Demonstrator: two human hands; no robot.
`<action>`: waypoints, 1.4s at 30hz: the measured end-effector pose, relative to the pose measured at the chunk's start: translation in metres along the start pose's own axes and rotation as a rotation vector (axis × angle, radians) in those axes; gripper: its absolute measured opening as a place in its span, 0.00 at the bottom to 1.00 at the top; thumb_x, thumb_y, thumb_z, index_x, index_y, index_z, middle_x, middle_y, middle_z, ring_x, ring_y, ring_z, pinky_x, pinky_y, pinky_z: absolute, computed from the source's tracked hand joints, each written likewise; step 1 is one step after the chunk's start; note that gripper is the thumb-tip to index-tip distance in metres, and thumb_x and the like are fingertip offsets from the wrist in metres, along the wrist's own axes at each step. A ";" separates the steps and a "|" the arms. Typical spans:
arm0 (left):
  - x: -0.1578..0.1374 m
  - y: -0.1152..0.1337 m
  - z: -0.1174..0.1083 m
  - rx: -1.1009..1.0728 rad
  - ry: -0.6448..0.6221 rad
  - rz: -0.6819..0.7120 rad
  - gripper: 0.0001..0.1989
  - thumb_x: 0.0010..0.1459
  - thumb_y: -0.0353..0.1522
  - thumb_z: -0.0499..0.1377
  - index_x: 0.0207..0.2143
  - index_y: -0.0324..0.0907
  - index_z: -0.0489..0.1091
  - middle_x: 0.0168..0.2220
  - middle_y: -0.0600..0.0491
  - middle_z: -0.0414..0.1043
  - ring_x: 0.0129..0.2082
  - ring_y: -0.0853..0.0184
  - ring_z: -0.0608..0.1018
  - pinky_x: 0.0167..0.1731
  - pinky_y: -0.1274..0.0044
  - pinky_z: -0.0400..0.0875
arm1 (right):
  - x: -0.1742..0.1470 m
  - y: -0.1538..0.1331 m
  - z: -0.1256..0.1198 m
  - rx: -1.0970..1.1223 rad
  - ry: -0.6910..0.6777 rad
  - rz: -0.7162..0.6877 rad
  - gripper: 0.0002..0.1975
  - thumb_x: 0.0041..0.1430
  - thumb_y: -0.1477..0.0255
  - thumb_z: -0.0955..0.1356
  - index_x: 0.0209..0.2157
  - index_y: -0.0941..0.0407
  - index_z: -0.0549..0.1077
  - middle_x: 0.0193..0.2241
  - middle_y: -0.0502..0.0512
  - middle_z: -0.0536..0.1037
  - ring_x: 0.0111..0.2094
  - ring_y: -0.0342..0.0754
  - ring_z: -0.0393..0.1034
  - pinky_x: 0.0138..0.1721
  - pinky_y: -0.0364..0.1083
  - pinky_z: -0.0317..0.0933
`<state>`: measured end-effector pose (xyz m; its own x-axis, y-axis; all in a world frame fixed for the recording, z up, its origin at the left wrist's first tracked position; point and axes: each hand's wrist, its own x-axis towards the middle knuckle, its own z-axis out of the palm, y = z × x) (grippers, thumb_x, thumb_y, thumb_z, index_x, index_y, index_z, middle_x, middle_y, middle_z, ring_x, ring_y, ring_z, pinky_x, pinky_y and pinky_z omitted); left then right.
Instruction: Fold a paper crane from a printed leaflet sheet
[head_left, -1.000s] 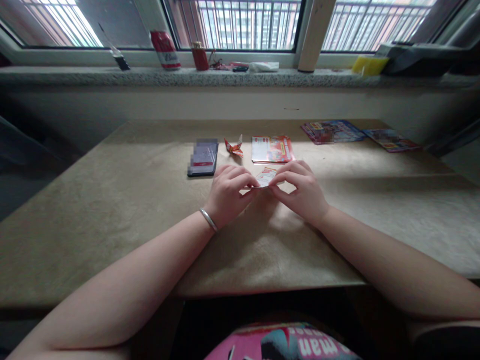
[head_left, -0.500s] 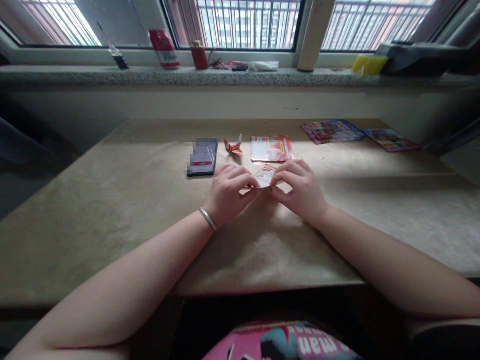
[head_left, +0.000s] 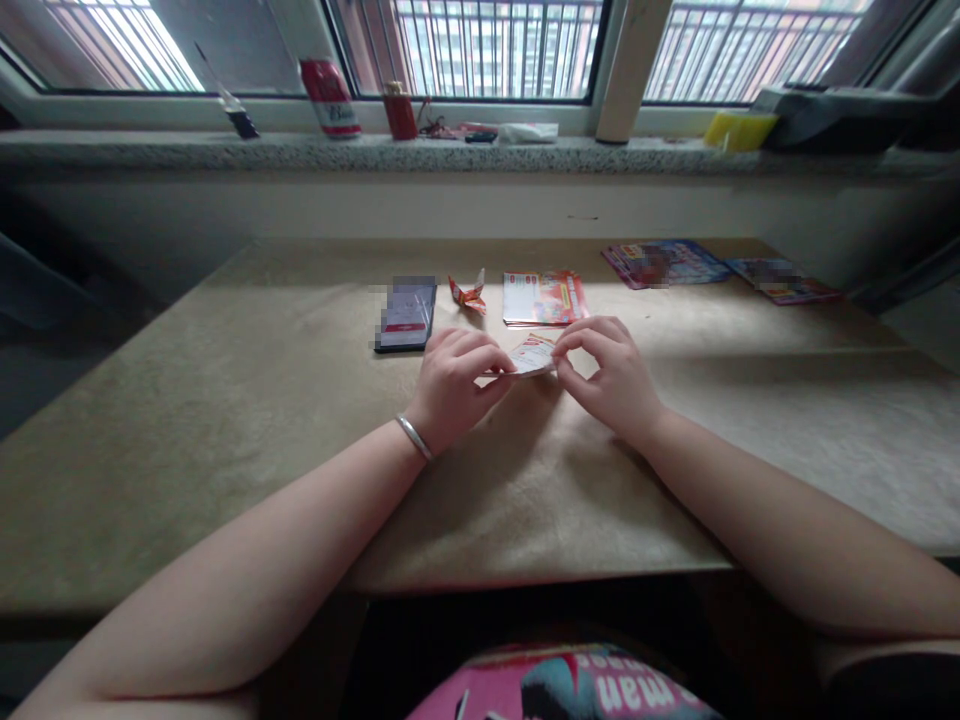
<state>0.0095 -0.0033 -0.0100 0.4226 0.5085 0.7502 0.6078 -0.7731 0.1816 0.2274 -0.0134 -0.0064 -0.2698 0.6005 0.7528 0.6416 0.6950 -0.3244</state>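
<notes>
Between my hands is a small folded sheet of paper [head_left: 533,355], white with red print. My left hand [head_left: 463,380] pinches its left corner between thumb and fingers; a silver bangle circles that wrist. At the right corner, the thumb and index finger of my right hand [head_left: 606,375] close on the paper. Just beyond lies a stack of red and white printed sheets [head_left: 544,298]. An origami crane [head_left: 469,294] in orange-red paper stands to the left of the stack, and a phone [head_left: 406,314] with a lit screen lies beside it.
Colourful printed leaflets [head_left: 667,262] lie at the table's back right. On the stone windowsill [head_left: 300,153] stand a red and white can [head_left: 329,98], a red lighter-like container [head_left: 399,111], a brush [head_left: 238,117] and a yellow object [head_left: 739,130].
My right hand has slid a little to the right along the paper's edge, away from my left hand. My left hand has stayed nearly still, keeping its pinch.
</notes>
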 end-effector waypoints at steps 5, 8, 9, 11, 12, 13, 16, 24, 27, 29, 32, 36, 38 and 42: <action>0.000 -0.001 0.000 -0.011 0.001 0.004 0.06 0.57 0.34 0.62 0.27 0.44 0.72 0.28 0.56 0.73 0.31 0.68 0.72 0.41 0.72 0.63 | 0.000 0.001 -0.002 0.004 0.008 -0.005 0.07 0.51 0.77 0.68 0.32 0.51 0.73 0.34 0.53 0.76 0.40 0.52 0.70 0.46 0.55 0.63; 0.000 -0.001 0.001 -0.019 0.014 0.028 0.07 0.57 0.34 0.62 0.27 0.44 0.72 0.28 0.56 0.73 0.31 0.68 0.72 0.41 0.72 0.63 | -0.001 -0.002 0.000 -0.011 -0.046 -0.051 0.06 0.51 0.77 0.69 0.32 0.51 0.73 0.35 0.53 0.76 0.41 0.52 0.69 0.46 0.54 0.63; 0.000 -0.001 0.001 -0.021 0.015 0.034 0.07 0.58 0.35 0.62 0.27 0.44 0.72 0.27 0.56 0.73 0.31 0.69 0.72 0.40 0.72 0.63 | -0.001 -0.003 0.001 -0.017 -0.056 -0.061 0.06 0.51 0.77 0.69 0.31 0.51 0.73 0.35 0.53 0.77 0.41 0.52 0.69 0.47 0.54 0.63; 0.001 0.000 0.002 -0.017 0.005 0.038 0.09 0.59 0.36 0.61 0.27 0.44 0.72 0.27 0.56 0.73 0.30 0.69 0.71 0.40 0.72 0.63 | -0.001 -0.004 0.002 -0.032 -0.059 -0.071 0.06 0.52 0.77 0.69 0.29 0.51 0.73 0.34 0.53 0.77 0.40 0.51 0.69 0.46 0.54 0.63; 0.001 0.001 0.002 -0.009 -0.003 0.037 0.09 0.59 0.37 0.61 0.27 0.44 0.72 0.27 0.56 0.73 0.30 0.69 0.71 0.40 0.72 0.63 | -0.001 -0.004 0.003 -0.042 -0.057 -0.071 0.06 0.52 0.77 0.69 0.29 0.51 0.73 0.34 0.52 0.77 0.40 0.51 0.69 0.46 0.54 0.63; 0.001 0.001 0.002 0.000 -0.011 0.037 0.09 0.59 0.37 0.61 0.27 0.44 0.72 0.27 0.56 0.73 0.30 0.69 0.71 0.40 0.72 0.63 | -0.001 -0.004 0.003 -0.052 -0.055 -0.068 0.06 0.52 0.77 0.69 0.28 0.51 0.73 0.34 0.52 0.77 0.40 0.51 0.69 0.46 0.54 0.63; 0.001 0.002 0.002 0.028 -0.016 0.039 0.09 0.59 0.37 0.61 0.26 0.45 0.72 0.27 0.56 0.73 0.30 0.68 0.71 0.41 0.72 0.63 | -0.002 -0.005 0.003 -0.076 -0.054 -0.071 0.05 0.52 0.77 0.69 0.29 0.51 0.73 0.35 0.53 0.77 0.41 0.52 0.68 0.46 0.54 0.63; -0.001 -0.004 0.002 0.040 -0.032 0.038 0.08 0.59 0.36 0.61 0.26 0.44 0.72 0.29 0.55 0.73 0.32 0.68 0.71 0.41 0.72 0.64 | -0.001 0.000 0.001 0.040 -0.061 0.014 0.07 0.53 0.78 0.67 0.32 0.52 0.74 0.37 0.53 0.76 0.42 0.52 0.69 0.49 0.55 0.63; -0.001 -0.006 0.001 0.035 -0.035 0.122 0.06 0.58 0.35 0.62 0.27 0.47 0.74 0.31 0.55 0.74 0.35 0.66 0.71 0.42 0.71 0.64 | -0.003 0.013 0.004 0.091 -0.003 0.175 0.07 0.55 0.77 0.66 0.35 0.53 0.74 0.39 0.56 0.74 0.44 0.52 0.69 0.44 0.54 0.65; -0.002 -0.006 0.001 0.031 -0.047 0.188 0.04 0.56 0.32 0.64 0.28 0.50 0.75 0.36 0.56 0.75 0.41 0.65 0.71 0.45 0.69 0.65 | -0.005 0.024 0.009 0.123 -0.009 0.325 0.11 0.54 0.74 0.67 0.41 0.53 0.73 0.43 0.58 0.73 0.43 0.52 0.69 0.37 0.51 0.67; -0.003 -0.004 0.000 0.024 -0.104 0.197 0.09 0.54 0.28 0.64 0.29 0.54 0.77 0.47 0.57 0.72 0.51 0.63 0.67 0.53 0.66 0.65 | -0.010 0.038 0.017 0.246 -0.049 0.539 0.18 0.53 0.68 0.69 0.46 0.56 0.69 0.47 0.63 0.72 0.41 0.52 0.71 0.34 0.51 0.69; -0.006 -0.007 0.002 -0.029 -0.152 0.190 0.13 0.54 0.25 0.62 0.31 0.55 0.77 0.56 0.57 0.65 0.56 0.63 0.63 0.57 0.64 0.65 | -0.011 0.044 0.019 0.416 -0.038 0.586 0.18 0.54 0.67 0.69 0.47 0.55 0.68 0.41 0.58 0.76 0.38 0.50 0.72 0.35 0.50 0.70; -0.007 -0.010 0.003 -0.057 -0.168 0.186 0.15 0.53 0.22 0.61 0.33 0.54 0.78 0.58 0.57 0.61 0.57 0.62 0.63 0.57 0.63 0.64 | -0.009 0.040 0.015 0.487 -0.053 0.609 0.15 0.55 0.66 0.69 0.45 0.54 0.70 0.34 0.54 0.77 0.32 0.48 0.73 0.31 0.49 0.70; -0.007 -0.012 0.001 -0.074 -0.184 0.145 0.17 0.52 0.20 0.57 0.32 0.51 0.77 0.61 0.57 0.57 0.58 0.59 0.62 0.58 0.58 0.62 | -0.003 0.025 0.006 0.573 -0.093 0.781 0.11 0.52 0.64 0.71 0.36 0.54 0.71 0.30 0.51 0.76 0.28 0.45 0.72 0.26 0.44 0.67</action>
<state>0.0000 0.0024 -0.0181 0.6216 0.4454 0.6444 0.4838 -0.8653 0.1313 0.2402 0.0047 -0.0205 0.0119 0.9859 0.1670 0.2242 0.1601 -0.9613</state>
